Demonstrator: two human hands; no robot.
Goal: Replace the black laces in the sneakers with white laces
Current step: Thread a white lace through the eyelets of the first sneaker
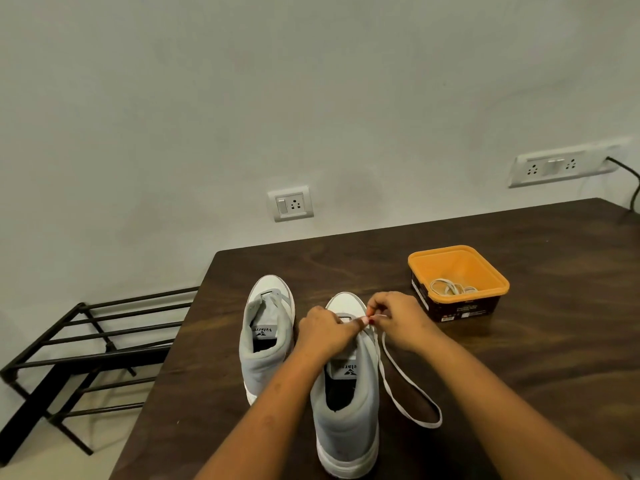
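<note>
Two grey and white sneakers stand side by side on the dark wooden table [519, 358], toes pointing away from me. The left sneaker [266, 337] has no lace in it. Over the front of the right sneaker [346, 420] my left hand [323, 332] and my right hand [398, 320] meet, and both pinch a white lace [412, 400] near the eyelets. The lace trails down the shoe's right side and loops on the table. The eyelets lie hidden under my hands. No black lace shows.
An orange tub [459, 282] with another coiled white lace [452, 288] stands at the back right. A black metal rack [86, 348] sits on the floor left of the table. Wall sockets [290, 203] are behind, and a black cable [633, 188] hangs at the far right.
</note>
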